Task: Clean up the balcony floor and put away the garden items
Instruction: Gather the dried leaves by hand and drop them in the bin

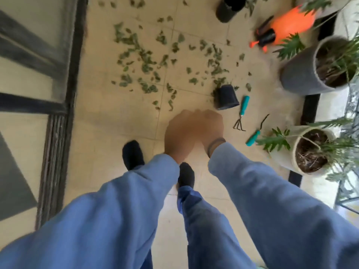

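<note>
- The task is judged to be at its very start: nothing seen here has been gathered or put away.
- Cut green leaves (147,61) are seen scattered widely over the beige tiled balcony floor (108,121), with no pile formed and no broom or dustpan in view.
- A small black plastic pot (227,97) is seen tipped on its side near the leaves, and a larger black pot (229,8) lies at the top edge.
- A teal-handled hand rake (241,113) and a second teal-handled hand tool (256,131) are left lying on the tiles just beside the small pot.
- An orange spray bottle with a black cap (281,26) is seen lying on its side near a grey round planter (303,74); a cream round planter (287,158) stands nearer.
- The left hand (181,134) and the right hand (210,126) are held together above the floor, touching; nothing is seen in them, but blur hides the fingers, so it cannot be told whether they are released or clenched.
- Left to do, as judged: leaves to be collected, pots, tools and sprayer to be stored.
</note>
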Tool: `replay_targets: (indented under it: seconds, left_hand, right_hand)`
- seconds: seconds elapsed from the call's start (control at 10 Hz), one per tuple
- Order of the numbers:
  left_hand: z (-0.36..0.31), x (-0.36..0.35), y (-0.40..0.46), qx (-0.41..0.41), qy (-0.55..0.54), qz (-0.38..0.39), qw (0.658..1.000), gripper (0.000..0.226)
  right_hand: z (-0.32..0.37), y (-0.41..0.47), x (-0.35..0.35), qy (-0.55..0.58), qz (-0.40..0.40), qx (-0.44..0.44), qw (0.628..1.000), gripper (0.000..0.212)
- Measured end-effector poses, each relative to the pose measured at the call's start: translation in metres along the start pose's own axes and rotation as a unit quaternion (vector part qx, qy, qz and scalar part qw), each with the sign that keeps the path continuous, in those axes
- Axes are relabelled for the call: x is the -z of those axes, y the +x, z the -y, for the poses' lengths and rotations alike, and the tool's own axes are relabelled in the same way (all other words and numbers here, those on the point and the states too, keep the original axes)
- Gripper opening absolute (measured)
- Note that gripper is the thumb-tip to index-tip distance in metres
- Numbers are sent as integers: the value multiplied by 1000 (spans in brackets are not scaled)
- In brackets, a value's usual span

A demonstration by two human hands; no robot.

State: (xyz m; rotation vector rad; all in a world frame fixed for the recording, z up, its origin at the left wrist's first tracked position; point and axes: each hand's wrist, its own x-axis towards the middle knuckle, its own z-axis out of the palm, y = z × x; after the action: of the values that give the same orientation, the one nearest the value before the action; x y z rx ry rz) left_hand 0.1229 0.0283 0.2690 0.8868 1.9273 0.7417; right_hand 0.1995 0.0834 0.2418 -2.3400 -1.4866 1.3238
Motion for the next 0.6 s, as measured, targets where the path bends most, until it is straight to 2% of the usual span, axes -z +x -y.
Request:
replay_targets:
  seconds: [0.1, 0.2, 0.3, 0.4, 0.5, 0.6]
  left_hand:
    - [29, 7, 28, -69, 124, 74, 987, 23]
    - [85, 3, 60, -99, 178, 88, 975, 31]
    - [153, -7, 93, -82, 272, 79, 956, 49]
    - [222, -33, 121, -24, 347, 35, 937, 81]
    - [270, -66, 140, 40, 328, -41, 943, 111]
    - [308, -95, 170, 83, 308, -83, 944, 125]
  right_hand:
    - [-20, 28, -25, -16, 13, -20, 1000, 29]
    - [-29, 60, -58, -32, 40, -5, 999, 36]
    - [-42, 90, -101, -76, 72, 23, 994, 35]
    - [-59, 135, -156, -107, 86, 80, 987, 35]
    - [-79, 173, -198, -98, 55, 118, 987, 68]
    - [-106, 210, -229, -157, -3, 153, 976, 88]
